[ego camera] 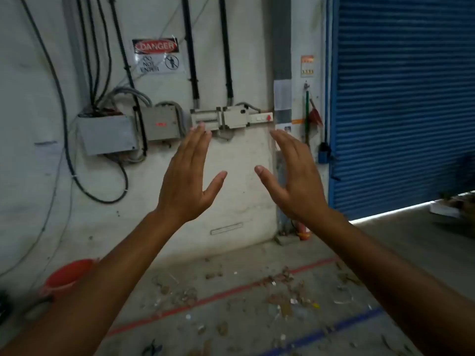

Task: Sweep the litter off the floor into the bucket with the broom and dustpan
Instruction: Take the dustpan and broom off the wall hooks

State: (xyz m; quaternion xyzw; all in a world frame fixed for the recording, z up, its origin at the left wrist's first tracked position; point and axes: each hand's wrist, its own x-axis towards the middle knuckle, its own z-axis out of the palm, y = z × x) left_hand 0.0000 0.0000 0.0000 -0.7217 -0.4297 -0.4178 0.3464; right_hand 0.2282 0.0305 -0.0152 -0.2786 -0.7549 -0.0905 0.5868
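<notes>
Left hand and right hand raised, fingers straight, holding nothing | litter scattered right of bucket | fetch broom first, sweep toward bucket

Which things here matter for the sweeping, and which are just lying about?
For the job: red bucket, floor litter, left hand, right hand (both empty). Broom and dustpan not clearly visible.
Just there: danger sign, electrical boxes, cables, blue shutter.

- Looking from head height, facing forward and a little down at the wall and floor.
- Sitting close behind the left hand and right hand.
</notes>
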